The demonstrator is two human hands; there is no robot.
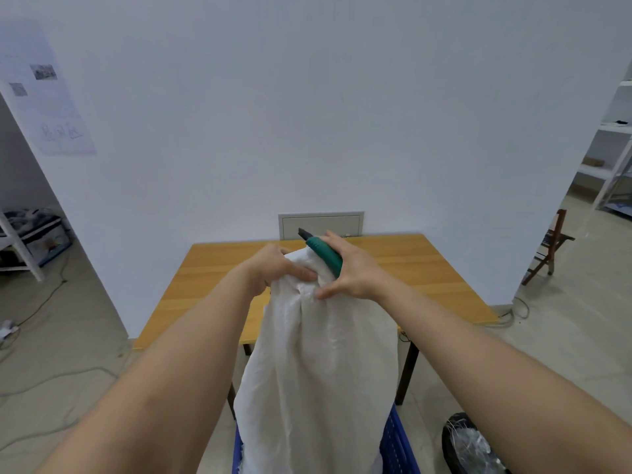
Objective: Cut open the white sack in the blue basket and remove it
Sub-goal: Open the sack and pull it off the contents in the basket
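- The white sack [318, 371] stood upright in the blue basket [398, 443].
- Left hand [273, 268] pinched the sack's gathered top.
- Right hand [352, 268] fingers, loosely curled, held a green cutter [325, 256] against it.

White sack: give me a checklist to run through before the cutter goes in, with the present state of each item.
1. White sack standing in the blue basket: ok.
2. Left hand gripping the gathered top: ok.
3. Green cutter held in the right hand: ok.
4. Blade out: cannot tell; only a dark tip shows.
5. Tip pointing away from the left hand's fingers: ok.
6. Sack already cut: cannot tell.
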